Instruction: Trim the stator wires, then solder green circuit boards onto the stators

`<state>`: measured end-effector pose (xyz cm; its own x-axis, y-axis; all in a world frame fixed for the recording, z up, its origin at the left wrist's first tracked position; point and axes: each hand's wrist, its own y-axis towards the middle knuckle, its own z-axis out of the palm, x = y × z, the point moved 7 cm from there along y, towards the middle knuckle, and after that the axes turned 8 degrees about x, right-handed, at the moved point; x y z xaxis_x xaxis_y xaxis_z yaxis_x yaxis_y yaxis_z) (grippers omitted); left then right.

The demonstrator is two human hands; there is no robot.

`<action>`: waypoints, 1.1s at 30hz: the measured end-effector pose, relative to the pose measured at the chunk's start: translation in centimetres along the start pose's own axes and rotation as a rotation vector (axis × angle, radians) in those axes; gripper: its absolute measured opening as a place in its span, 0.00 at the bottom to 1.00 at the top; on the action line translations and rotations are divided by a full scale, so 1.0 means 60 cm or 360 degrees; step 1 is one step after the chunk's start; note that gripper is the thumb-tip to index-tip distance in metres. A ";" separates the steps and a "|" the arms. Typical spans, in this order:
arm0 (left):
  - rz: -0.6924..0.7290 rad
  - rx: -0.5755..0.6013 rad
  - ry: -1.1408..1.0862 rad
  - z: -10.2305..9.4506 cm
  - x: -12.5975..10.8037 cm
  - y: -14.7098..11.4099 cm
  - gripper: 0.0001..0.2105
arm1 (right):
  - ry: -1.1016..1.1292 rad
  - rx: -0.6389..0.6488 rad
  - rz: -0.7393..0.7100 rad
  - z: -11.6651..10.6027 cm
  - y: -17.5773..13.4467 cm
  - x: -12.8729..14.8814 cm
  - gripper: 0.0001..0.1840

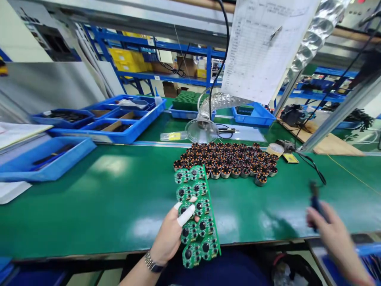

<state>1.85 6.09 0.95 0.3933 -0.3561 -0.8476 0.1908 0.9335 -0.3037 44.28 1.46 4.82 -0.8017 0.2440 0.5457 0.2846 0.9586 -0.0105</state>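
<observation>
My left hand (171,232), with white covers on its fingertips, is closed on a green circuit board panel (199,224). The panel carries two columns of rounded boards with black round parts, and a straight green strip runs along its right edge. It is held tilted over the front edge of the bench. Off to the right, my right hand (331,226) is closed round the dark handles of pliers (315,202), their jaws pointing up and blurred by motion. Beyond the panel stand many motor stators (226,161) with copper windings, grouped in rows on the green mat.
Blue trays (125,137) with dark parts stand at the left; another blue tray (47,159) sits nearer. A clear fume hood (202,131) on a silver duct hangs behind the stators. Green boards (190,101) fill a tray behind. A paper sheet (264,47) hangs above.
</observation>
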 end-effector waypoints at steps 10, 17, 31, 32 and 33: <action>0.0011 0.0155 0.0292 -0.001 -0.002 -0.035 0.18 | 0.0852 0.1093 -0.0564 0.210 -0.066 0.326 0.24; 0.0007 0.0154 0.0308 -0.009 -0.001 -0.043 0.16 | 0.0770 0.1104 -0.0627 0.205 -0.073 0.331 0.23; -0.0165 0.0370 -0.0354 0.016 0.032 -0.008 0.15 | 0.1620 0.1537 -0.0510 0.230 -0.082 0.328 0.20; -0.0165 0.0398 -0.0407 0.021 0.033 -0.004 0.14 | 0.1727 0.1566 -0.0487 0.236 -0.081 0.328 0.20; -0.0156 0.0412 -0.0447 0.025 0.033 -0.001 0.14 | 0.1814 0.1591 -0.0458 0.242 -0.080 0.328 0.21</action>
<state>3.93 5.26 -0.04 0.5859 -0.4741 -0.6573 0.4460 0.8658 -0.2270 19.51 3.81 3.47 0.1801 0.2482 0.9518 -0.6337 0.7694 -0.0807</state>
